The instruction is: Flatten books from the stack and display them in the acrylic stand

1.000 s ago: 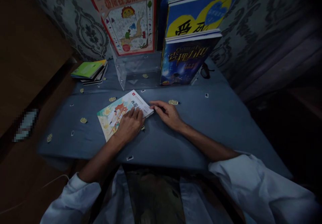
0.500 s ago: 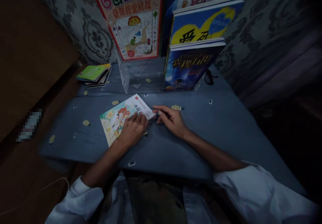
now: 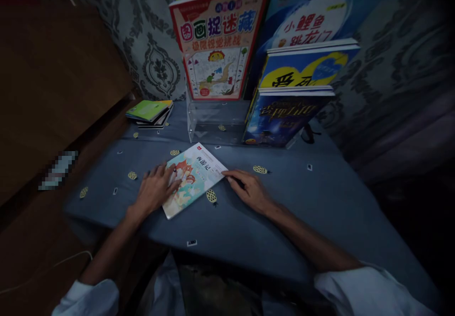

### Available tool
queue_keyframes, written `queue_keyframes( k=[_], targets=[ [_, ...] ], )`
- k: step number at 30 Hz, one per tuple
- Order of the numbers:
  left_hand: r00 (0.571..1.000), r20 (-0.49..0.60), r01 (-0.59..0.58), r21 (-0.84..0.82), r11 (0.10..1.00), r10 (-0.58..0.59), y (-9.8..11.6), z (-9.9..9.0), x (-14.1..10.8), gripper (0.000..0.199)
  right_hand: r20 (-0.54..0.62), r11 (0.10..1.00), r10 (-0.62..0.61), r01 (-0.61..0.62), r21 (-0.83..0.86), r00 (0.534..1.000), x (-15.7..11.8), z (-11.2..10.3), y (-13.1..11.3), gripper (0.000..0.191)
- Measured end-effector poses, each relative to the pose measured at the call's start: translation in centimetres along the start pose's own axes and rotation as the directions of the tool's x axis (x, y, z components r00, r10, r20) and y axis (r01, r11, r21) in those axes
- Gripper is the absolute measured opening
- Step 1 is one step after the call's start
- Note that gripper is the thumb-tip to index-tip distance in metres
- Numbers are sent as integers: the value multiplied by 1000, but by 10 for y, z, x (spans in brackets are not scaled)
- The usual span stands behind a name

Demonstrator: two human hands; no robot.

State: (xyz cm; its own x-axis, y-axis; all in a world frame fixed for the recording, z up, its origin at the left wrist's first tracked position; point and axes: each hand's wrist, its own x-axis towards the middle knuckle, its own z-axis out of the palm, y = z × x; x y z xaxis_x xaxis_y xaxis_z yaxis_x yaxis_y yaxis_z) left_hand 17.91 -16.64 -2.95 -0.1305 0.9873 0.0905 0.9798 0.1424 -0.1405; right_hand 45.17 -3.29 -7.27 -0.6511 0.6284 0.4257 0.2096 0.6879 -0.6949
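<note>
A closed book with a colourful illustrated cover lies at an angle on the blue tablecloth. My left hand rests with its fingers spread over the book's left edge. At the book's right corner, my right hand pinches the corner between thumb and forefinger. Behind the book stands a clear acrylic rack. It holds a red-bordered picture book on the left and a dark blue book at the front right.
More books, one blue and yellow, stand behind the dark blue one. A small stack of thin books lies at the back left of the table. A black strap-like object is right of the rack.
My left hand has moved left from the book's top right part to its left edge, its fingers now spread. More of the cover shows. The camera view has shifted, showing more of the rack.
</note>
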Motion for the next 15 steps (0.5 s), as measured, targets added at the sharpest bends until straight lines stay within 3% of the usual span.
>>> queue_keyframes(
  k=[6,15],
  targets=[
    [996,-2,92,51,994,-92,18,-7,-16,51,58,997,-41,45,-65,997,22,7,25,30],
    [990,-16,139,-18,990,-140,41,-2,2,55,59,986,-23,32,-162,998,52,27,49,39]
  ],
)
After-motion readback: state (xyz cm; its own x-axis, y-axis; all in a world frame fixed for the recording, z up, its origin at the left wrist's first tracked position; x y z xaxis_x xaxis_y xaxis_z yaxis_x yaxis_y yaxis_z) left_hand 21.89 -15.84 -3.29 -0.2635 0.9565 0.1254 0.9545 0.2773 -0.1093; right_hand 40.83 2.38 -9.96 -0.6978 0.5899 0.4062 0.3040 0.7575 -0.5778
